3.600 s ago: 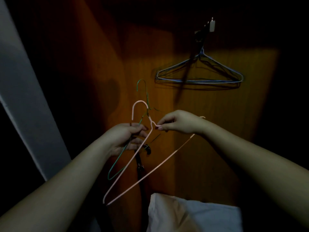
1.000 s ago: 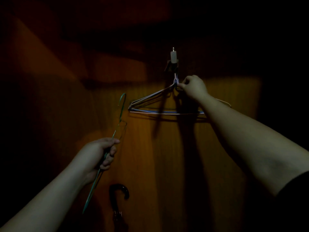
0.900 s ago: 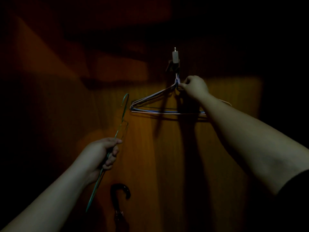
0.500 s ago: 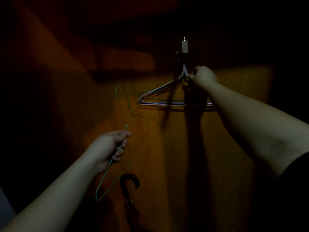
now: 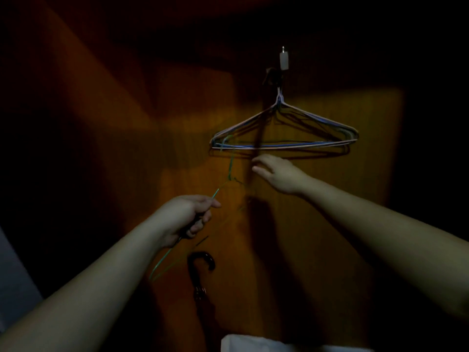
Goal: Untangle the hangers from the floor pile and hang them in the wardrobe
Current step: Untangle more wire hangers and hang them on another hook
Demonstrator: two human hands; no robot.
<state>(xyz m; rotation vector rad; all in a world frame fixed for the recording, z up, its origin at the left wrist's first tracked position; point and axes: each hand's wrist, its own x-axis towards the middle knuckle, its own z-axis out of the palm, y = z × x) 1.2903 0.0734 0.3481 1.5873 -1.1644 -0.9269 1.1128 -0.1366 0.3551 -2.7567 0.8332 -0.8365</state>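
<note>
A bunch of wire hangers [image 5: 284,144], pink and blue, hangs from a hook [image 5: 283,60] on the wooden wardrobe back. My left hand [image 5: 186,217] grips a thin green wire hanger [image 5: 229,168]; its hook end reaches up to the left corner of the hung bunch and looks blurred. My right hand [image 5: 278,174] is just below the hung hangers, fingers spread and relaxed, holding nothing and reaching left toward the green hanger's neck.
A dark umbrella with a curved handle [image 5: 201,260] leans against the wardrobe back below my left hand. White fabric [image 5: 266,345] shows at the bottom edge. A pale panel [image 5: 15,275] stands at the far left. The scene is very dim.
My right hand has let go of the hung hangers' neck and dropped below them. My left hand has carried the green hanger rightward, toward the hung bunch.
</note>
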